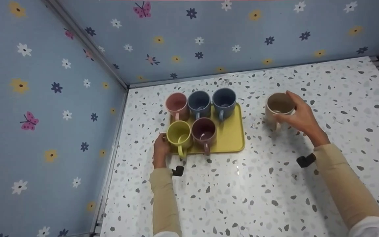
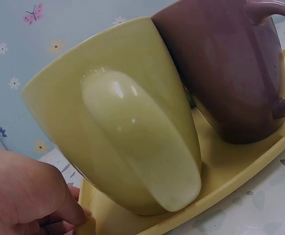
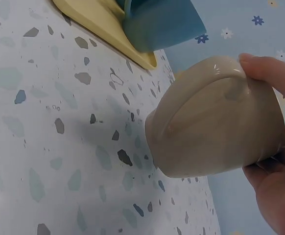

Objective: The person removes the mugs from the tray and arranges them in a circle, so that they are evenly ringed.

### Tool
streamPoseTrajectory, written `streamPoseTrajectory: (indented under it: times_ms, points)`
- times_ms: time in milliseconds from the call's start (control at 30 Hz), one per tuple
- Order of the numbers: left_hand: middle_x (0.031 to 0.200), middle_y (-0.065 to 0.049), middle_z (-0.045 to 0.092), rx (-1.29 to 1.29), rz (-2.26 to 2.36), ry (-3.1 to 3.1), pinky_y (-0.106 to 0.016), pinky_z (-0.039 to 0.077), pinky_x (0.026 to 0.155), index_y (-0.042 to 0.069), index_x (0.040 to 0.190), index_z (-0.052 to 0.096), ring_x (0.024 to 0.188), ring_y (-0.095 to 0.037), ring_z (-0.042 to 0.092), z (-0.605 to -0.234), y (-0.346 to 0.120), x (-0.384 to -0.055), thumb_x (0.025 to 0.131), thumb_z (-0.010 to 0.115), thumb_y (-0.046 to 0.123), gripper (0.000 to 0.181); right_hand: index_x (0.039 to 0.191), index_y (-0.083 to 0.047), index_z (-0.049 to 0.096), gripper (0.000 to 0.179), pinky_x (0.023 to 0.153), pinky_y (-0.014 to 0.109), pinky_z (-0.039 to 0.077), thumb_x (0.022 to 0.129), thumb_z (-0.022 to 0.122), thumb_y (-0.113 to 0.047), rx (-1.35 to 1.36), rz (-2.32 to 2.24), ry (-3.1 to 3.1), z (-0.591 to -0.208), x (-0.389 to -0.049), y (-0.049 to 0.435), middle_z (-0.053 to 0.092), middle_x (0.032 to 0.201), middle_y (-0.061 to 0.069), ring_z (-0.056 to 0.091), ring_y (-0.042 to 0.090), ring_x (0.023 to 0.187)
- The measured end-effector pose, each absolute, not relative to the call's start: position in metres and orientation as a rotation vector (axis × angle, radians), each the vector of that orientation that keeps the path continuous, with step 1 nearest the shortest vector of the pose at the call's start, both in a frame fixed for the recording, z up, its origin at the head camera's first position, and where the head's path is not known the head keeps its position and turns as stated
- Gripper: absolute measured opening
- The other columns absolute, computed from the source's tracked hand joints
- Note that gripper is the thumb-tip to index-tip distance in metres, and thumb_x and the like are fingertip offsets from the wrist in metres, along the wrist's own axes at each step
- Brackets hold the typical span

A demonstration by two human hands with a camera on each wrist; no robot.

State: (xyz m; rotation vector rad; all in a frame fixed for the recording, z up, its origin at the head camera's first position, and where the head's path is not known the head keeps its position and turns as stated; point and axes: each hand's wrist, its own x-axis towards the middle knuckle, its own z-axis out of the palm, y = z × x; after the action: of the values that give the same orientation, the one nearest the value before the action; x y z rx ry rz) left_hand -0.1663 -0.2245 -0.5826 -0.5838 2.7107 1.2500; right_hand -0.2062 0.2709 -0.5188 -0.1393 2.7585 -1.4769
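My right hand (image 1: 299, 117) grips a beige mug (image 3: 206, 127) across its rim, thumb on one side and fingers on the other. That mug is right of the yellow tray (image 1: 230, 138); whether its base touches the table is hard to tell. At the tray's left edge, my left hand (image 2: 30, 196) pinches the rim between thumb and fingers, close beside the yellow-green mug (image 2: 128, 117). A maroon mug (image 1: 204, 130) stands next to that one on the tray. Behind them are a pink mug (image 1: 182, 112) and two blue mugs, one in the middle (image 1: 199, 103) and one at right (image 1: 224, 102).
The speckled white table (image 1: 235, 194) extends around the tray. A flowered blue panel (image 1: 44, 141) rises along the left side, and another (image 1: 229, 39) stands at the back. Bare tray surface shows at its right front corner.
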Motion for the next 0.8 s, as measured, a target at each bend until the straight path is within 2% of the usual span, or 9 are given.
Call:
streamPoseTrajectory:
  times_ms: [233,467,800]
  points:
    - [0.107,-0.017,0.060,-0.590,1.281,2.691,-0.039,0.043,0.086,0.002,0.118,0.055,0.099,-0.028,0.054,-0.583,-0.225,-0.167,0.083,0.045,0.001,0.036,0.148,-0.020,0.018,0.098,0.101,0.058,0.025,0.072,0.076,-0.041,-0.112,-1.438,2.766,-0.520,-0.210,0.286,0.020,0.150,0.011,0.023,0.036,0.134]
    - [0.107,-0.018,0.059,-0.596,1.309,2.671,-0.040,0.042,0.087,0.001,0.118,0.055,0.099,-0.029,0.053,-0.585,-0.226,-0.165,0.082,0.045,0.001,0.037,0.148,-0.018,0.020,0.095,0.103,0.057,0.023,0.073,0.075,-0.040,-0.084,-1.434,2.777,-0.522,-0.212,0.297,0.017,0.152,0.009,0.019,0.035,0.136]
    - [0.105,-0.018,0.061,-0.593,1.301,2.684,-0.040,0.043,0.084,0.002,0.118,0.056,0.097,-0.030,0.054,-0.583,-0.225,-0.166,0.083,0.046,0.003,0.036,0.148,-0.019,0.020,0.096,0.103,0.056,0.023,0.072,0.075,-0.041,0.002,-1.406,2.802,-0.523,-0.215,0.315,0.019,0.151,0.008,0.021,0.033,0.135]
